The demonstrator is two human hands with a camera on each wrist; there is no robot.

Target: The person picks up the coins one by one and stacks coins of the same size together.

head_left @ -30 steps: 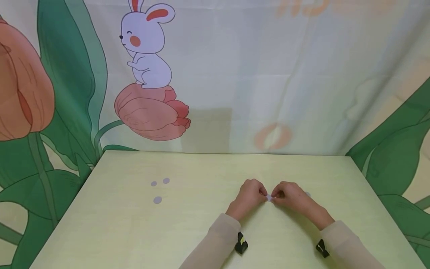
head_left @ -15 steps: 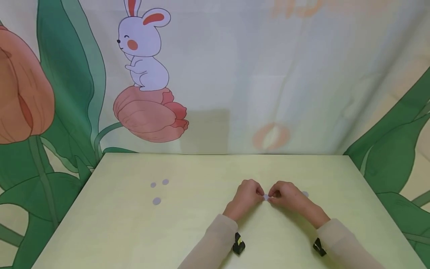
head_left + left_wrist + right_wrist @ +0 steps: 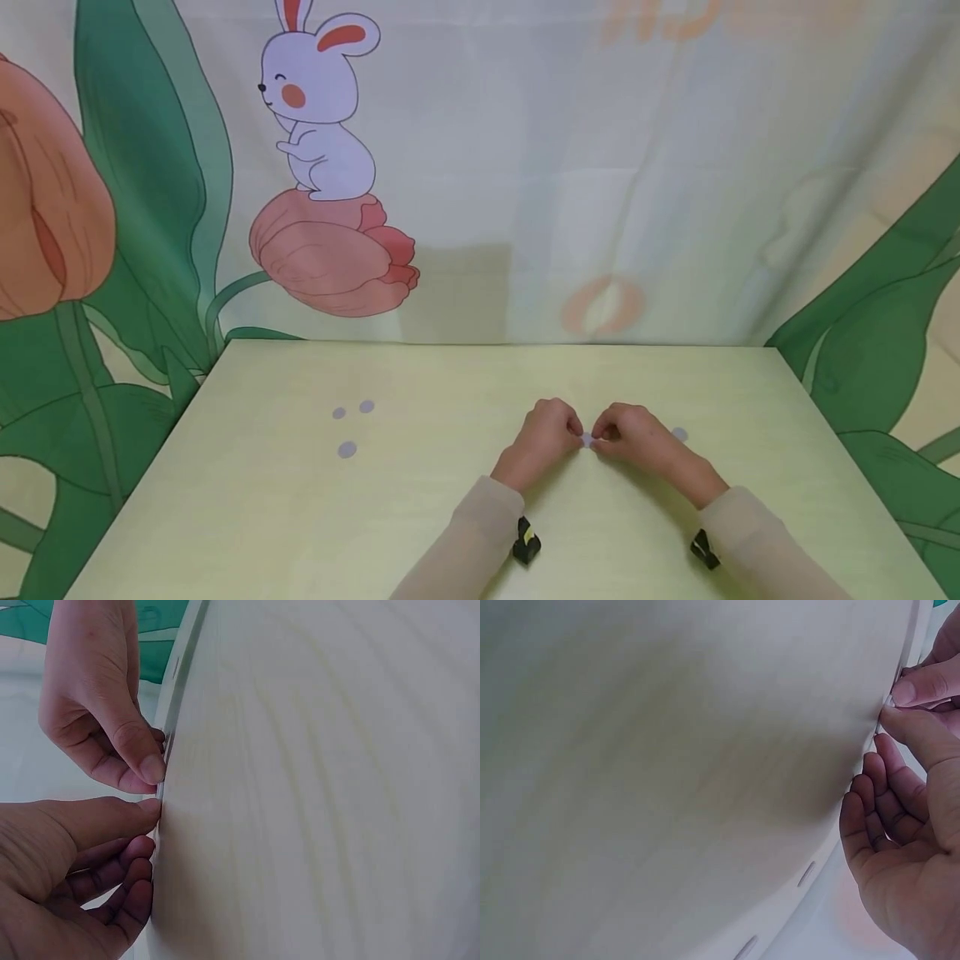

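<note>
In the head view a small pale lilac disc (image 3: 587, 440) lies flat at the right of the table's middle, between the fingertips of both hands. My left hand (image 3: 542, 442) pinches its left side with thumb and fingers. From the other side, my right hand (image 3: 643, 437) pinches the disc in the same way. Fingertips of the left hand (image 3: 82, 862) and right hand (image 3: 105, 697) almost meet low on the tabletop in the left wrist view. The fingers hide most of the disc there. Its thickness is too small to tell.
Three similar discs lie at the left: one small (image 3: 339, 413), one beside it (image 3: 367, 407), a larger one (image 3: 347, 450). Another disc (image 3: 679, 434) lies behind the right wrist. The pale yellow table (image 3: 450, 400) ends at a printed curtain (image 3: 480, 167) with a rabbit and tulips.
Both hands have shifted slightly left together, the pinched disc between them. The disc behind the right wrist shows a little more. The head view has moved a little.
</note>
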